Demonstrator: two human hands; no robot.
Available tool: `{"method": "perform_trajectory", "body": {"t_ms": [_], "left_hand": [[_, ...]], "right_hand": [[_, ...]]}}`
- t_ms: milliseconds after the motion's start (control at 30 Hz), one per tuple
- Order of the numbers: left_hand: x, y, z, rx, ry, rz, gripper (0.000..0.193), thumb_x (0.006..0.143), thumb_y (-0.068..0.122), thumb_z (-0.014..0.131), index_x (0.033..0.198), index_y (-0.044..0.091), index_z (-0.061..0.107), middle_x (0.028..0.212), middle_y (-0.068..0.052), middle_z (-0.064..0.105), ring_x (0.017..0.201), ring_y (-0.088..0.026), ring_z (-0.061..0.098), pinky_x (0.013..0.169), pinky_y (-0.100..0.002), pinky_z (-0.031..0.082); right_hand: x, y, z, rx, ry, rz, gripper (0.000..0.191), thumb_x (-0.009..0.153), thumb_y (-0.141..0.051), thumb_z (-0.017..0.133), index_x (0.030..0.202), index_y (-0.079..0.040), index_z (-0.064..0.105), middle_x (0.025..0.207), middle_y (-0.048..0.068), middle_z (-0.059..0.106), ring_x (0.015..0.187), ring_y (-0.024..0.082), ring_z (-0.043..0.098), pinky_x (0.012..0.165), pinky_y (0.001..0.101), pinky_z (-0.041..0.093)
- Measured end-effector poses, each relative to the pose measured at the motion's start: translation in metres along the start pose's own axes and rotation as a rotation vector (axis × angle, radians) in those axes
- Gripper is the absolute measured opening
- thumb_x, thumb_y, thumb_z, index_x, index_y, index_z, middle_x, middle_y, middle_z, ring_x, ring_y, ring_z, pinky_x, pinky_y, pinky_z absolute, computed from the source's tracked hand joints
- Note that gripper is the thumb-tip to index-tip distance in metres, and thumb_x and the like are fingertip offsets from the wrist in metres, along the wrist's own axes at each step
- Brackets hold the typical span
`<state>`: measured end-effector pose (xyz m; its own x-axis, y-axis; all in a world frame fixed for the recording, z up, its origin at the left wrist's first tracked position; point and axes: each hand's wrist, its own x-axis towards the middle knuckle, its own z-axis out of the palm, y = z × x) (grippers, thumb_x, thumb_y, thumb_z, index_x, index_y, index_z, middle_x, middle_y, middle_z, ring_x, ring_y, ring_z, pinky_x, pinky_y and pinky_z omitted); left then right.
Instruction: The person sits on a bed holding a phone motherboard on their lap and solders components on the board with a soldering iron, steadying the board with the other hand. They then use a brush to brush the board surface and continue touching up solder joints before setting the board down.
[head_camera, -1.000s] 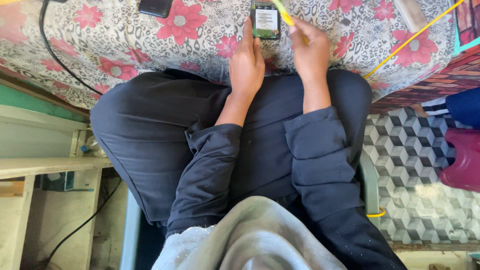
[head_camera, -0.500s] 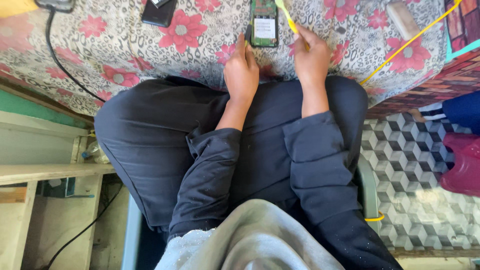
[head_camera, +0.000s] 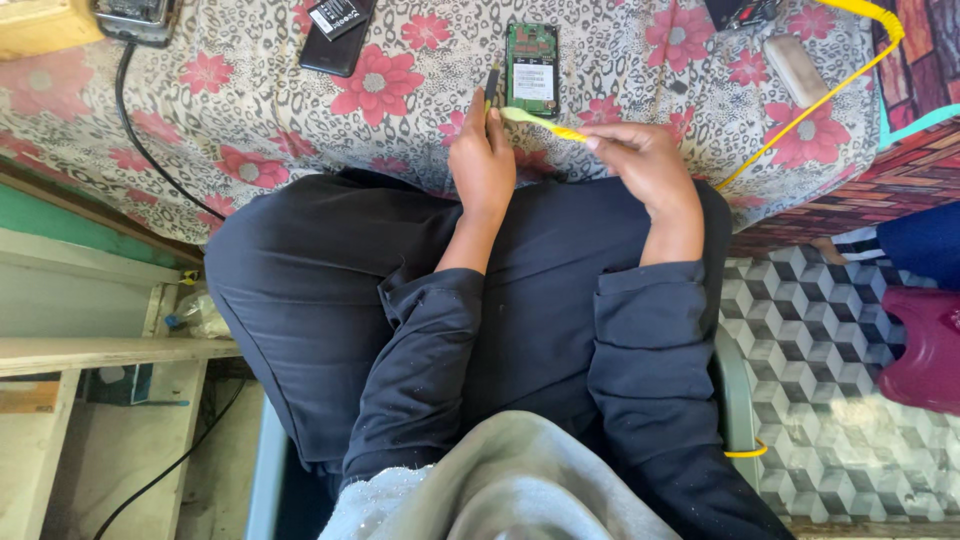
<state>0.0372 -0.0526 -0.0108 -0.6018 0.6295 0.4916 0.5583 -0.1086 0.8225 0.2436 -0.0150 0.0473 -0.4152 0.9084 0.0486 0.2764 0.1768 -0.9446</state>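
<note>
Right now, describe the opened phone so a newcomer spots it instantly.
Start at the flowered cloth across the top of the view. Just beyond the left hand and right hand lies the opened phone, flat and upright in the frame. Unlike the black phone to its left, it shows a bare green board with a pale label.

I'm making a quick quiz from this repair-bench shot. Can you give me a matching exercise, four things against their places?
Things:
1. opened phone
2. yellow tool
3. black cable
4. pale bar-shaped block

Places:
A. near the cloth's right end, beside the yellow cord
B. held in the right hand, tip toward the left hand
C. flat on the flowered cloth, beyond both hands
D. trailing off the cloth's left side

Pairs: 1-C, 2-B, 3-D, 4-A
</note>
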Motion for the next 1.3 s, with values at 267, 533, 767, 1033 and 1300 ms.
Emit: {"method": "perform_trajectory", "body": {"t_ms": [267, 533, 767, 1033, 1300], "left_hand": [[0.002, 0.000, -0.001, -0.037, -0.060, -0.064, 0.037, 0.103, 0.017, 0.056, 0.135, 0.000, 0.062, 0.095, -0.026, 0.073, 0.078, -0.041, 0.072, 0.071, -0.049, 0.055], [0.000, -0.008, 0.005, -0.027, -0.045, -0.013, 0.036, 0.102, 0.017, 0.056, 0.134, 0.001, 0.062, 0.104, -0.027, 0.073, 0.089, -0.043, 0.072, 0.078, -0.050, 0.055], [-0.002, -0.016, 0.013, 0.001, -0.126, -0.033, 0.037, 0.103, 0.019, 0.056, 0.136, 0.002, 0.060, 0.108, -0.026, 0.073, 0.093, -0.043, 0.072, 0.081, -0.050, 0.055], [-0.004, -0.020, 0.008, 0.053, -0.178, 0.013, 0.045, 0.102, 0.021, 0.056, 0.144, 0.005, 0.052, 0.102, -0.027, 0.072, 0.086, -0.046, 0.070, 0.073, -0.054, 0.053], [-0.003, -0.011, 0.005, 0.082, -0.279, -0.090, 0.050, 0.101, 0.022, 0.056, 0.149, 0.008, 0.050, 0.091, -0.029, 0.071, 0.082, -0.047, 0.069, 0.073, -0.056, 0.051]], "right_hand": [[0.014, 0.021, 0.010, 0.088, 0.183, -0.038, 0.023, 0.098, -0.014, 0.072, 0.120, -0.008, 0.077, 0.085, -0.007, 0.070, 0.066, 0.002, 0.051, 0.060, 0.0207, 0.042], [0.021, 0.032, 0.009, -0.043, 0.343, 0.003, 0.021, 0.098, -0.016, 0.072, 0.116, -0.006, 0.078, 0.079, -0.004, 0.067, 0.063, 0.002, 0.053, 0.056, 0.0224, 0.041], [0.012, 0.020, 0.036, -0.251, 0.233, -0.077, 0.030, 0.098, -0.018, 0.072, 0.127, -0.010, 0.073, 0.081, 0.003, 0.071, 0.062, 0.008, 0.060, 0.060, 0.0266, 0.049], [0.009, 0.017, 0.045, -0.363, 0.305, -0.441, 0.036, 0.100, -0.011, 0.070, 0.136, -0.007, 0.067, 0.117, 0.018, 0.074, 0.103, 0.027, 0.072, 0.086, 0.0368, 0.055], [0.019, 0.018, 0.044, -0.395, 0.512, -0.295, 0.028, 0.093, -0.012, 0.071, 0.121, -0.011, 0.076, 0.103, 0.016, 0.074, 0.094, 0.032, 0.071, 0.084, 0.0377, 0.055]]}}
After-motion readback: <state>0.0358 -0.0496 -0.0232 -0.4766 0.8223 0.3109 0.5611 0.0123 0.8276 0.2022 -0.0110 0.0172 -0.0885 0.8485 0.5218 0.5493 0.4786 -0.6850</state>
